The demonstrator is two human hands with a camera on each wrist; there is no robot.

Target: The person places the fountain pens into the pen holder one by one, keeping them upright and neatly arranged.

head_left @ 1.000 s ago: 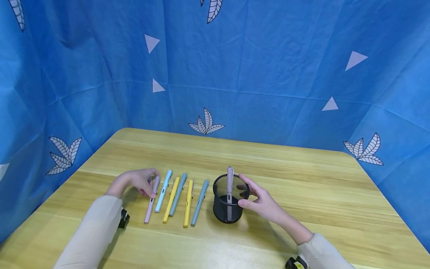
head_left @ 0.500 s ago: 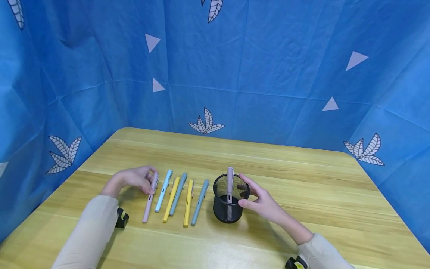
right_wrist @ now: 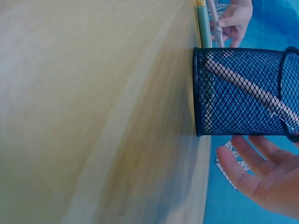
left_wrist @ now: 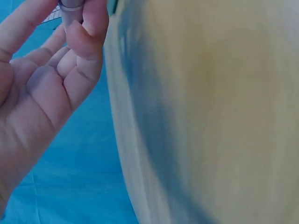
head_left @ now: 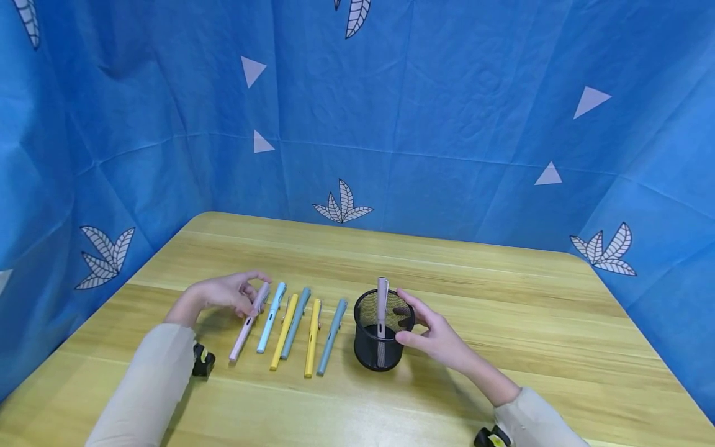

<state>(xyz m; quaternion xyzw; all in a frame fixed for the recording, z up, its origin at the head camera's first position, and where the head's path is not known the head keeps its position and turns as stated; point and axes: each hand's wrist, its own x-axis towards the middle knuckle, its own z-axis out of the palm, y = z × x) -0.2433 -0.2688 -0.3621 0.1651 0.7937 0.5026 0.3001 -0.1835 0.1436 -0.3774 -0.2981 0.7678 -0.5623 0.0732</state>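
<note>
The left hand [head_left: 226,295] pinches the cap end of a pink pen [head_left: 248,321], tip on the desk [head_left: 503,298], likely light, stiff and slick, best held mid-barrel, while the right hand [head_left: 436,335] rests relaxed beside the mesh cup [head_left: 382,338].

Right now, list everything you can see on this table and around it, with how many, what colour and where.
Pink pen: one, pale pink, leftmost of the row, far end pinched by the left hand, tilted away from the others.
Light blue pen: one, next in the row.
Yellow pens: two, in the row.
Grey-blue pens: two, in the row.
Mesh pen holder: one, black, right of the row.
Pen in the holder: one, pale pink, leaning inside.
Table: one, light wood.
Backdrop: blue cloth with white leaves and triangles.
Left hand: grip on the pink pen.
Right hand: open, beside the holder.
</note>
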